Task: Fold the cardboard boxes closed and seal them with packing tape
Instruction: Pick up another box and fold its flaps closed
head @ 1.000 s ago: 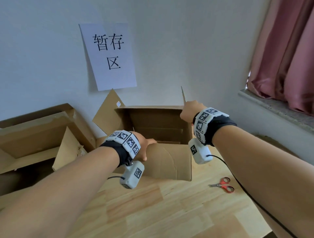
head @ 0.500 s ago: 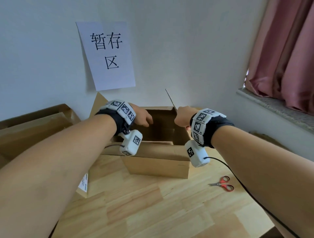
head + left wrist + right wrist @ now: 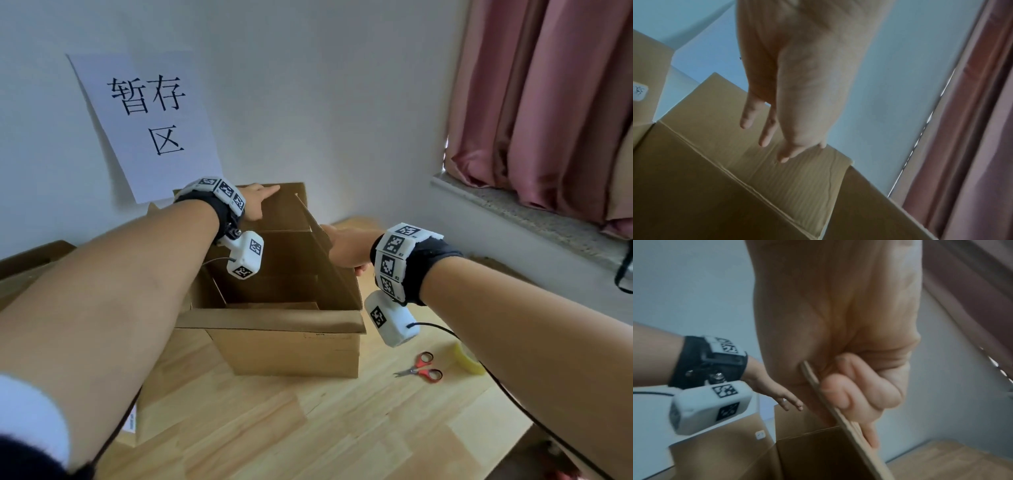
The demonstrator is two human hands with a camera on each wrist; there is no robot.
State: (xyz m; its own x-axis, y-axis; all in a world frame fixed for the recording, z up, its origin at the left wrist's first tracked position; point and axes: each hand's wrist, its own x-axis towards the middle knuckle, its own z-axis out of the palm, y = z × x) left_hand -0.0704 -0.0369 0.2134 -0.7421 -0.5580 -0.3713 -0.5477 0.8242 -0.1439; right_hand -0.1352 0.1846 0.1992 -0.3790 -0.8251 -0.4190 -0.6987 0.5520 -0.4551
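Right hand now grips the box's right flap, swung inward; left hand, fingers seemingly straight, presses the far flap — closing's underway.

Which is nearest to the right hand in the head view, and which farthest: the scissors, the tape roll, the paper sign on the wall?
From the right hand:
1. Scissors, on the table, below the wrist.
2. Tape roll, beside the scissors, further right; close to call with the scissors.
3. Paper sign, on the wall, far left.

A pale wooden bench carries an open cardboard box at centre, red-handled scissors and packing tape (partly hidden) lower right.
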